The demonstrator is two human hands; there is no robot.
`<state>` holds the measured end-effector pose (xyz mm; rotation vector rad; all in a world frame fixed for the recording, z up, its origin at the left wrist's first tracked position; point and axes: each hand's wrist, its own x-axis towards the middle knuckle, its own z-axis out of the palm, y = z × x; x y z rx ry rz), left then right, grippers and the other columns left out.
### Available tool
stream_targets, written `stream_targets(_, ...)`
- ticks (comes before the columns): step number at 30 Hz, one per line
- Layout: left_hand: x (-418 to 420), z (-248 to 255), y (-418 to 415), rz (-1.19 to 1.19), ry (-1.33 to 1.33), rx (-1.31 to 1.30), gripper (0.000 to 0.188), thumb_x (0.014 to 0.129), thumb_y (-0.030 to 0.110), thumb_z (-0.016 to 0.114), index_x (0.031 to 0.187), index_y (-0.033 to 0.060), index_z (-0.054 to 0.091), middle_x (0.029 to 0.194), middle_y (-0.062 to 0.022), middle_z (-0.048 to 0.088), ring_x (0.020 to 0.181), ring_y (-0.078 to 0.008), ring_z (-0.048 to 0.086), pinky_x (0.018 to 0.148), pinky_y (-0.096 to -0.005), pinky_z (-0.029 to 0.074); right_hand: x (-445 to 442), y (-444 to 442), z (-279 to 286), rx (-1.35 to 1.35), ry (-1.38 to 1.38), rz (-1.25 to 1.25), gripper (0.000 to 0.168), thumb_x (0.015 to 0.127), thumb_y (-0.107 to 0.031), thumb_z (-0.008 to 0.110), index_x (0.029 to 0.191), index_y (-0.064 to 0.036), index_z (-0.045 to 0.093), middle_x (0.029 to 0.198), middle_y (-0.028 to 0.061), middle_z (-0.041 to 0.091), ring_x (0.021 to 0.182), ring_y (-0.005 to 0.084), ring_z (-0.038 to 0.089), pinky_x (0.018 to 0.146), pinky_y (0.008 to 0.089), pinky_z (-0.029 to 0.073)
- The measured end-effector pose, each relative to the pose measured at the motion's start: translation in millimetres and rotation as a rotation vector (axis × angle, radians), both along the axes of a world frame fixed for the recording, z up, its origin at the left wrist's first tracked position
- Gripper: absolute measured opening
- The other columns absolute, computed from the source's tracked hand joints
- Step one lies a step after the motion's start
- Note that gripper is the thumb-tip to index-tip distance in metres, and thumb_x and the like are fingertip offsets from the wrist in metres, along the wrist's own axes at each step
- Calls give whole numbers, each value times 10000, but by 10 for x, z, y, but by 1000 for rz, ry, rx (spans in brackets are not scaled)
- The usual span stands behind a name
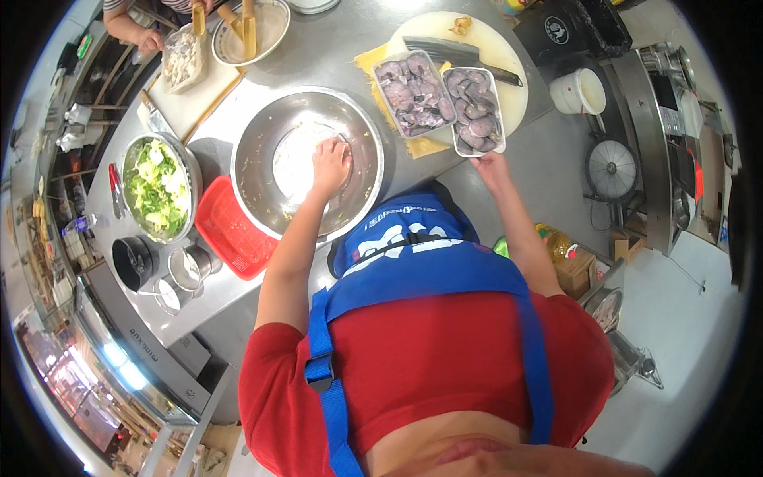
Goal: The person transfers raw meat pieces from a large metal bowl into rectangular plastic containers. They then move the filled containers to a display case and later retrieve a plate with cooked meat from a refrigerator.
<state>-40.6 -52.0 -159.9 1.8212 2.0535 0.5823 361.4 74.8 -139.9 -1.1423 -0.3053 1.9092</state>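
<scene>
My left hand (332, 164) is down inside a large stainless steel bowl (253, 179), over its bright floor. Glare hides whether the fingers hold anything. Small yellowish scraps cling to the bowl's wall. With my right hand (493, 169) I grip the near end of a white plastic tray (502, 145) full of dark purplish food pieces (478, 116). A second tray (411, 135) of similar pieces (414, 89) lies against it on the left. Both overlap the edge of a round white cutting board (514, 98) with a cleaver (441, 50) on it.
A red plastic basket (232, 232) and a bowl of chopped lettuce (158, 188) stand left of the steel bowl. Black and metal containers (132, 262) are near the table's left corner. Across the table, another person's hand (150, 42) touches a bagged container (182, 62).
</scene>
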Motion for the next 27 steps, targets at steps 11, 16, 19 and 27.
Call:
stream_targets(11, -379, -216, 110, 735, 233, 61, 557, 844, 329, 586, 1310, 49, 464, 1420, -241, 342, 1334, -397, 274, 1093, -523, 169, 66, -20, 190, -97, -483, 272, 354, 817, 26, 395, 1168, 31, 440, 978, 164, 547, 843, 278, 617, 831, 424, 554)
stream_targets(16, 31, -120, 218, 47, -83, 35, 646, 900, 352, 509, 1380, -45, 338, 1470, -244, 267, 1372, -378, 237, 1130, -465, 172, 209, -217, 65, -77, -774, 997, 285, 878, -73, 440, 1128, 39, 521, 904, 140, 621, 788, 247, 648, 692, 335, 559)
stream_targets(19, 174, -135, -310, -282, -104, -47, 651, 924, 327, 490, 1401, -58, 271, 1457, -247, 276, 1356, -363, 277, 1132, -402, 223, -393, -465, 429, 343, -890, 1168, 279, 898, -188, 523, 1062, 28, 592, 865, 105, 651, 717, 195, 641, 647, 279, 529)
stream_targets(27, -985, 718, -1099, -389, 386, -497, 349, 801, 179, 589, 1136, 83, 615, 1293, -99, 534, 1176, -287, 512, 1005, -378, 408, -2148, -697, 555, -18, -350, 1077, 468, 863, -273, 627, 1198, 27, 498, 982, 114, 627, 797, 192, 652, 701, 311, 564)
